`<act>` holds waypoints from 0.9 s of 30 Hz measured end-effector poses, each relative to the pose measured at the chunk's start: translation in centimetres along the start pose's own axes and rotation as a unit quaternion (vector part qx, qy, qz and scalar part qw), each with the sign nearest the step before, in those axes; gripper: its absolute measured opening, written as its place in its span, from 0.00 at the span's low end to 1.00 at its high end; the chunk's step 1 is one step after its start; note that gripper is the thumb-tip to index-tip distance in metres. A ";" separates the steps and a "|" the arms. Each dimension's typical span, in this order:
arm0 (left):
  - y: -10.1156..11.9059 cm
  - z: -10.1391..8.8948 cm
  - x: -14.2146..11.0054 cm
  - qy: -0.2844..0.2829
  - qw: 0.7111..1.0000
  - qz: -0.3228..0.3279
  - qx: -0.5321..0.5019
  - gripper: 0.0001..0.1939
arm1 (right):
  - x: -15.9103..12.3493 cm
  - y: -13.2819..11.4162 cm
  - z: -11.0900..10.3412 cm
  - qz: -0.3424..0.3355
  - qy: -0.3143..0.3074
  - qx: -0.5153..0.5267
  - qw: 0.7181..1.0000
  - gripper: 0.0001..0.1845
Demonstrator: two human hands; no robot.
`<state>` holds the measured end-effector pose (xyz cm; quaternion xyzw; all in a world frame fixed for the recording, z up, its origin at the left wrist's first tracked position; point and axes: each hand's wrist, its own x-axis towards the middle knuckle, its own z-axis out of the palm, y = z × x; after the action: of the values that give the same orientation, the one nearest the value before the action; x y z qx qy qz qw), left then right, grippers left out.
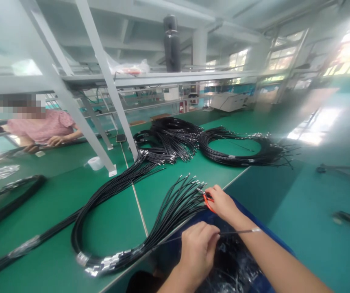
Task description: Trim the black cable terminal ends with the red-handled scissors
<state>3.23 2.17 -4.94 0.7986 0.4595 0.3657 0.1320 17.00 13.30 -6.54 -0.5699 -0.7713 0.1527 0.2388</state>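
Note:
My left hand [197, 246] is closed around one thin black cable [234, 232], whose pale end sticks out to the right past my right forearm. In my right hand [222, 203] is a pair of red-handled cutters [209, 202], their metal tips by the fanned-out cable ends. Those ends belong to a bundle of black cables [175, 207], looped on the green table and wrapped with silvery tape [107, 262]. Whether the cutters' jaws touch a cable I cannot tell.
A blue bin [272, 240] with clear plastic scraps stands below my hands. Behind lie a coiled cable bundle [232, 160] and a heap of cables [175, 138]. White shelf posts [107, 81] rise from the table, near a white tape roll [95, 163]. A person [45, 126] handles cables at left.

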 end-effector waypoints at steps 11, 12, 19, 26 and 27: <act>3.2 -1.9 1.9 -0.037 0.999 -0.031 0.011 0.15 | -6.9 2.4 -5.4 0.167 0.153 0.276 0.934 0.23; 4.1 -2.0 2.0 -0.051 0.999 -0.014 0.013 0.15 | -8.6 2.7 -5.5 0.179 0.144 0.305 0.924 0.25; 6.4 -1.0 1.5 -0.086 0.991 0.087 -0.046 0.07 | -18.0 2.9 -2.6 0.305 0.090 0.528 0.787 0.27; 7.0 0.9 -0.4 -0.114 0.987 0.018 -0.108 0.10 | -18.1 -2.0 -4.0 0.267 0.133 0.569 0.766 0.27; 6.9 0.4 -0.5 -0.109 0.989 0.014 -0.102 0.11 | -17.7 -2.6 -4.2 0.276 0.135 0.574 0.759 0.26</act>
<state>7.72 -1.94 -1.69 0.8225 0.3913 0.3233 0.2566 21.35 -4.49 -5.08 -0.5289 -0.3087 0.5471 0.5707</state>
